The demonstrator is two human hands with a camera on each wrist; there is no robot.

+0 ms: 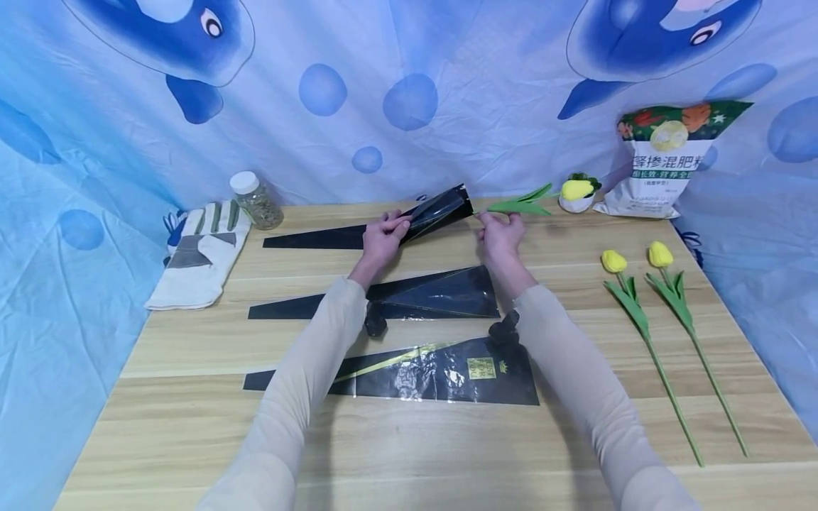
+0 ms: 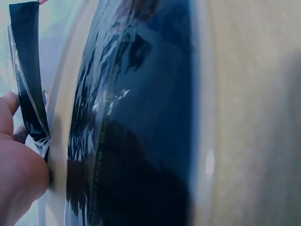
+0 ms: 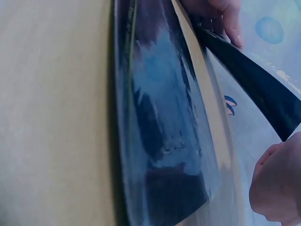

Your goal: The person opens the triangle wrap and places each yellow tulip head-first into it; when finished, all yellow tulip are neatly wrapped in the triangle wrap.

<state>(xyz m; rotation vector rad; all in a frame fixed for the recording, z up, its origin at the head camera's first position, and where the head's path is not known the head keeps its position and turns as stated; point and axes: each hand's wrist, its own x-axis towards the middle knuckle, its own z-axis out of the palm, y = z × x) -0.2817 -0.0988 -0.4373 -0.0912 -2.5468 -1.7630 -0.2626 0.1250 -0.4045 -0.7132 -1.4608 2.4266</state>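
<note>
Left hand (image 1: 382, 236) is gripping a black sleeve (image 1: 437, 210) at frame centre. Right hand (image 1: 500, 234) is pinching a tulip stem (image 1: 520, 206), upper right of the desk (image 1: 192, 397).

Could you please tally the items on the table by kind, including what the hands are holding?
Black flower sleeves: 3
Yellow tulips: 3
Work gloves: 1
Jars: 1
Fertiliser bags: 1
Total: 9

- The fertilizer bag (image 1: 667, 167) at the table's far right corner carries large blue Chinese characters, partly readable as "混肥"; the smaller lines beneath are too small to read.
- The nearest black sleeve (image 1: 441, 372) bears a gold square label and a crown emblem, its characters illegible.
</note>
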